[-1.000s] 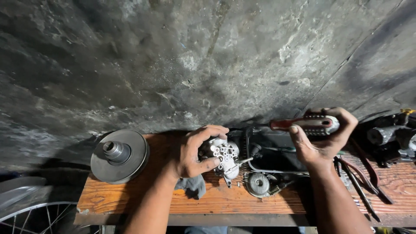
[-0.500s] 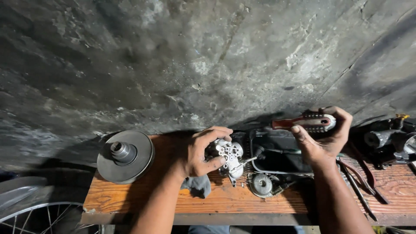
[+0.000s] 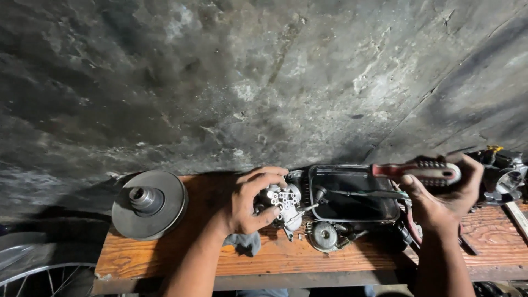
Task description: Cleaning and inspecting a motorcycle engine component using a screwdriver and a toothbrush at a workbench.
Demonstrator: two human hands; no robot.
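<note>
Almost nothing has changed: the left hand [image 3: 250, 206] still grasps the small metal part [image 3: 285, 202] on the table [image 3: 165, 254], and the right hand [image 3: 443, 192] still grips the red-handled screwdriver [image 3: 417, 172] over the black tray [image 3: 352, 195].

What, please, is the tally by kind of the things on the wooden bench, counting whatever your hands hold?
Pulley disc: 1
Carburetor, in left hand: 1
Screwdriver, in right hand: 1
Black tray: 1
Round cap: 1
Grey rag: 1
Total: 6
</note>
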